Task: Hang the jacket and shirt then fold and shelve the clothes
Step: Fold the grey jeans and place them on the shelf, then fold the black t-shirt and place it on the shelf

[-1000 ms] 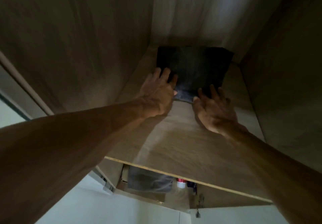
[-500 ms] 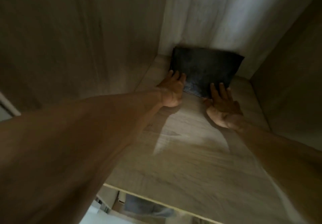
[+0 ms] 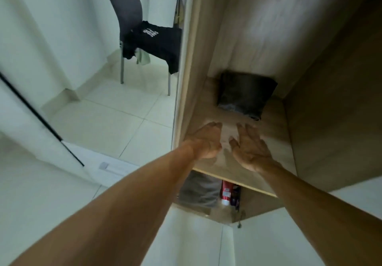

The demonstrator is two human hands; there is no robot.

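Head view into a wooden wardrobe compartment. A folded dark garment (image 3: 246,94) is shown lying flat on the shelf (image 3: 275,141), set against the back wall, directly ahead of both sets of fingers and clearly apart from them; a strip of bare board is visible between the fingertips and the garment's near edge. The garment's long axis is laid across the shelf, from side to side, at right angles to the direction in which the fingers point, with its near edge slightly skewed so that the right-hand corner is brought closer. The left hand (image 3: 203,141) and the right hand (image 3: 251,150) are held side by side above the front part of the shelf, fingers (image 3: 242,130) straight and released, nothing grasped; whether the board is touched cannot be told. Of the two, the right hand is judged the nearer to the garment. This item may therefore be regarded as shelved. The clothes yet to be handled, a black heap (image 3: 157,42) with a pale green cloth (image 3: 142,57) draped over a chair (image 3: 122,69), are seen outside the wardrobe, well apart and to the left of the left fingers, so the left arm is the nearer to them. Below the fingers, under the shelf, a grey folded garment (image 3: 198,189) and a red-and-white container (image 3: 225,192) are stored.
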